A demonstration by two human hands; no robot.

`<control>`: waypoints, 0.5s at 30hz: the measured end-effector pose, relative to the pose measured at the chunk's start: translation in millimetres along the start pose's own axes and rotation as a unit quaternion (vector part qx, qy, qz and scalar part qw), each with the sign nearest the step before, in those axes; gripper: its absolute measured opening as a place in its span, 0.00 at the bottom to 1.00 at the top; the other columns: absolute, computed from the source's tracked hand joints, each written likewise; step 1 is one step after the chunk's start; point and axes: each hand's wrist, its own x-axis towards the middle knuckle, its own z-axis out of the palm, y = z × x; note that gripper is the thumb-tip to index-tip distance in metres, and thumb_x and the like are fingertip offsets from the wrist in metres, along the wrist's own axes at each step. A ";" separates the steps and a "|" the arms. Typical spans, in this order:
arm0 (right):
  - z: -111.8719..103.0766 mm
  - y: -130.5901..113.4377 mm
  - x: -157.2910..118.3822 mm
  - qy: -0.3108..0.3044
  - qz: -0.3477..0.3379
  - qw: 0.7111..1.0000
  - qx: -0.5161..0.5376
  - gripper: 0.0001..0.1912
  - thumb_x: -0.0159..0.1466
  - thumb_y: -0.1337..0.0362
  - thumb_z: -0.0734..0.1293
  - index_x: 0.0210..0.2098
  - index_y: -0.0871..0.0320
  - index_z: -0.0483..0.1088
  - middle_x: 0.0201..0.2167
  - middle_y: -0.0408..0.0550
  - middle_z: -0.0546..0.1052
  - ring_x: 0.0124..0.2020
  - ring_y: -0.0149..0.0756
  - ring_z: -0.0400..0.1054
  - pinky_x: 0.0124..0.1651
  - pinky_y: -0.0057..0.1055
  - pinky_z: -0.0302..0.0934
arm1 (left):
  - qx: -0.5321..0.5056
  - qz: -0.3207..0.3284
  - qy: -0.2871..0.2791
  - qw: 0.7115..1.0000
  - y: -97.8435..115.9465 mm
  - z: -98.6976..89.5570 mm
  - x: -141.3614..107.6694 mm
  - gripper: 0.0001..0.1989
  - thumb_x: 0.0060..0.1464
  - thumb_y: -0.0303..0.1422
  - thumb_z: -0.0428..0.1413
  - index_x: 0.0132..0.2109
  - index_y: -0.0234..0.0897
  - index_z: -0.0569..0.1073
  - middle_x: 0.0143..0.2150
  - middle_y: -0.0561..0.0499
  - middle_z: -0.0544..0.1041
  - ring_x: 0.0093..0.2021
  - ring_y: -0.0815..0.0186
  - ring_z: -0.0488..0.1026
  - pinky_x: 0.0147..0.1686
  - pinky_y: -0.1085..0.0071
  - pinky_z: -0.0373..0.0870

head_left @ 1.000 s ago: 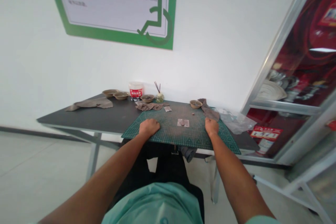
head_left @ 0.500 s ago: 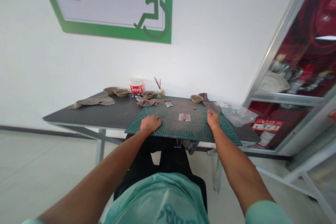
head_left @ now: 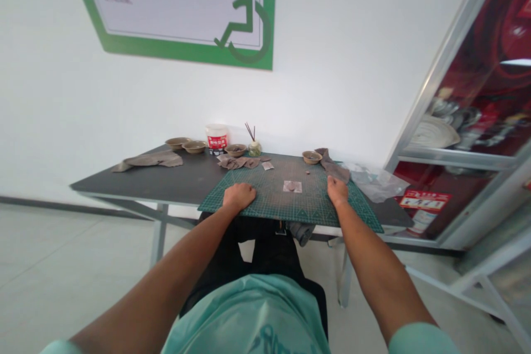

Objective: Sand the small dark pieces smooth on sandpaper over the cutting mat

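Observation:
My left hand (head_left: 238, 197) rests palm down on the near edge of a green cutting mat (head_left: 265, 207), and my right hand (head_left: 337, 189) lies on the mat's right side. Neither hand holds anything. Between them, farther back, a small pale square of paper (head_left: 292, 186) carries a brownish lump. A grey-brown cloth (head_left: 333, 171) lies just beyond my right hand, near a small clay-coloured bowl (head_left: 311, 157). Crumpled grey-brown rags (head_left: 238, 163) lie beyond my left hand, at the mat's back edge.
On the dark table (head_left: 136, 182) stand two bowls (head_left: 186, 145), a white tub with a red label (head_left: 216, 138), another bowl (head_left: 235, 150) and a reed diffuser (head_left: 254, 146). A cloth (head_left: 153, 160) lies at left, a plastic bag (head_left: 375, 182) at right, beside a glass-fronted cabinet (head_left: 452, 105).
The view has tilted, so the table sits slightly higher in the picture and looks more level. Both hands stay on the mat, with no visible change in what they touch.

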 end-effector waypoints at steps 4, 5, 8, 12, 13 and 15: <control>1.3 -5.6 -2.7 -0.016 -0.008 1.000 -0.018 0.16 0.71 0.58 0.65 0.54 0.58 0.69 0.54 0.53 0.72 0.49 0.42 0.71 0.51 0.44 0.70 | -0.006 -0.005 0.003 1.000 1.2 -3.4 2.5 0.17 0.65 0.38 0.56 0.56 0.36 0.71 0.55 0.44 0.73 0.50 0.59 0.74 0.48 0.56 0.75; 2.0 -7.8 -3.1 -0.021 -0.009 0.999 -0.024 0.16 0.71 0.58 0.65 0.54 0.58 0.69 0.54 0.53 0.72 0.49 0.42 0.71 0.51 0.44 0.70 | -0.008 -0.007 0.004 1.000 1.5 -4.3 4.0 0.17 0.65 0.38 0.56 0.56 0.36 0.71 0.55 0.44 0.73 0.50 0.59 0.74 0.48 0.56 0.75; 4.1 -14.2 -3.3 -0.038 -0.013 0.998 -0.044 0.16 0.71 0.58 0.65 0.54 0.58 0.69 0.53 0.53 0.72 0.49 0.41 0.71 0.50 0.44 0.70 | -0.016 -0.013 0.005 1.000 2.1 -6.0 9.2 0.17 0.65 0.39 0.56 0.56 0.36 0.70 0.55 0.44 0.73 0.50 0.59 0.74 0.48 0.56 0.75; 6.3 -18.0 -2.6 -0.058 -0.019 0.995 -0.074 0.15 0.71 0.58 0.65 0.54 0.58 0.69 0.53 0.53 0.72 0.49 0.41 0.71 0.51 0.43 0.70 | -0.024 -0.020 0.001 0.999 0.0 -3.4 16.3 0.17 0.65 0.39 0.56 0.56 0.36 0.70 0.55 0.44 0.73 0.50 0.58 0.74 0.49 0.56 0.75; 6.8 -18.0 -2.3 -0.062 -0.020 0.995 -0.081 0.16 0.71 0.58 0.65 0.54 0.58 0.69 0.54 0.53 0.72 0.49 0.41 0.71 0.51 0.44 0.70 | -0.025 -0.022 -0.001 0.999 -1.0 -1.9 18.0 0.17 0.65 0.39 0.56 0.56 0.35 0.70 0.55 0.44 0.73 0.50 0.58 0.74 0.49 0.56 0.75; 7.7 -17.4 -1.8 -0.069 -0.022 0.993 -0.095 0.16 0.71 0.58 0.65 0.55 0.59 0.69 0.53 0.53 0.72 0.49 0.42 0.71 0.51 0.44 0.69 | -0.026 -0.023 -0.005 0.999 -3.2 1.3 21.3 0.17 0.65 0.39 0.56 0.56 0.36 0.70 0.55 0.44 0.73 0.50 0.58 0.74 0.49 0.56 0.75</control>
